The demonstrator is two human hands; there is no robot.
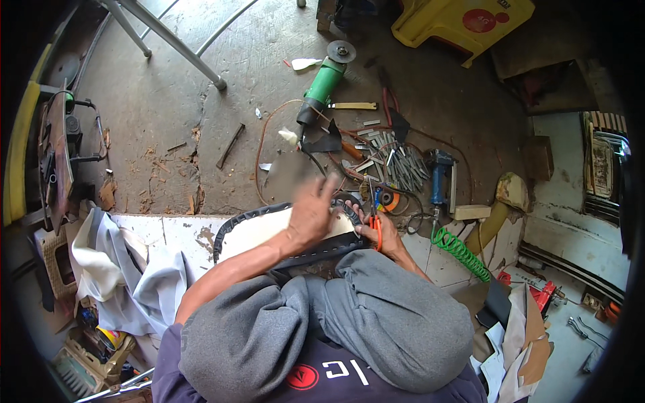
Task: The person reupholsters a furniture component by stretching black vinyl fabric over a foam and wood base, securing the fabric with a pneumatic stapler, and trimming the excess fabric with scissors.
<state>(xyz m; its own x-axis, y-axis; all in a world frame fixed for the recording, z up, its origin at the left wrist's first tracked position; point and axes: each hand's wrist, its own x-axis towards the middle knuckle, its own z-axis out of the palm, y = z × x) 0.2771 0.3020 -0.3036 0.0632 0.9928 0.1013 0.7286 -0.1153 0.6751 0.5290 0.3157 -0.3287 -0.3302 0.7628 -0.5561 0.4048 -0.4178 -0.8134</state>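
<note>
A padded seat panel with a cream underside (259, 232) and a gathered black cover edge (225, 232) lies across my lap. My left hand (310, 213) is above the panel, its fingers stretched up and apart, with nothing visible in them. At the panel's right end, my right hand (383, 232) holds orange-handled pliers (379, 235), jaws pointing away from me. Fingers of that hand also rest against the black edge there. Part of the panel is hidden under my left hand and forearm.
On the floor ahead lie a green angle grinder (321, 86), many thin metal strips (396, 158) and a blue staple gun (440, 176) on a green coiled hose (460, 254). Grey fabric (158, 292) hangs at left. A yellow plastic stool (450, 23) stands far right.
</note>
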